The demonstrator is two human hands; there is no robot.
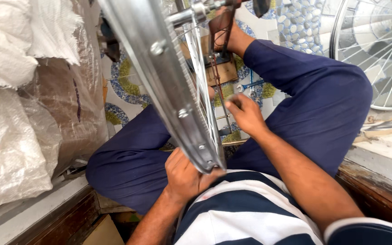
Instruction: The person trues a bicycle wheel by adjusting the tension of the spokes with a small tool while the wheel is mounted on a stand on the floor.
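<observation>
**Me:** I see a bike wheel rim [169, 86] standing on its edge, right in front of me. It runs from the top of the view down to my tummy, between my knees.

**Helper:** What are your hands doing?

**Me:** My left hand [184, 174] is wrapped around the bottom of the rim, close to my striped shirt [241, 213]. The fingers are curled tight on the metal. My right hand [246, 113] is on the other side, by the thin spokes [203, 97]. The fingertips are pinched together on something small there, a spoke or a little tool. I cannot tell which.

**Helper:** How will the wheel feel?

**Me:** I think the rim is hard and stiff, and not very heavy. It is shiny metal, so it may be slippery. The spokes look thin and could bend, so I would not grab them hard.

**Helper:** Where is a good place to hold it?

**Me:** On the rim, I think, with the whole hand around it, like the left hand does now.

**Helper:** Anything else near?

**Me:** Another wheel [377, 50] leans at the top right. White sacks [10, 113] sit on my left. A blue wrench [250, 85] lies on the patterned floor [128, 90].
</observation>
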